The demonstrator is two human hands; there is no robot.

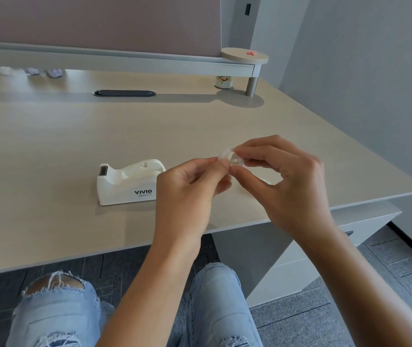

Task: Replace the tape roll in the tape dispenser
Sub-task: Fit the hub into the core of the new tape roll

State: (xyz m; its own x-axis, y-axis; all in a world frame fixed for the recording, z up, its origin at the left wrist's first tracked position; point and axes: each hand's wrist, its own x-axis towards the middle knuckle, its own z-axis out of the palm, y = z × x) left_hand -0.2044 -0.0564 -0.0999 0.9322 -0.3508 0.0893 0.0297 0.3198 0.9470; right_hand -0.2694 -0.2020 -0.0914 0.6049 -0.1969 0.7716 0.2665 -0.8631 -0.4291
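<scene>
Tape dispenser [128, 182], white with VIVID printed on its side, stands on the desk [49, 146] to the left of my hands; its cutter end faces left; its cradle appears empty, no roll seated in it, though the far part of the well is hidden behind my left hand [190, 186]. That hand is raised above the desk just right of the dispenser, thumb and forefinger pinched narrow on the left edge of a small clear tape roll [231, 159]; the other fingers are curled loosely beneath. The roll is held in the air between both hands, not touching the desk; it is translucent and small, so I cannot tell whether its core hub is fitted or where the free end of the tape lies. My right hand [282, 176] grips the roll's right side, thumb below and forefinger above, the remaining fingers half closed.

Judgement: the step in hand is preparation of the new roll, either finding the tape's free end or fitting the hub; insertion is not yet done. The next move calls for turning the roll so that the tape unwinds toward the cutter; then carrying it left and lowering its axle into the slots of the cradle; then drawing the free end across to the blade. Risk noted: clear tape hides its own end.

Further back, a dark cable grommet [124, 93] sits in the desk; a small printed cup [223, 82] stands under the shelf at right.
</scene>
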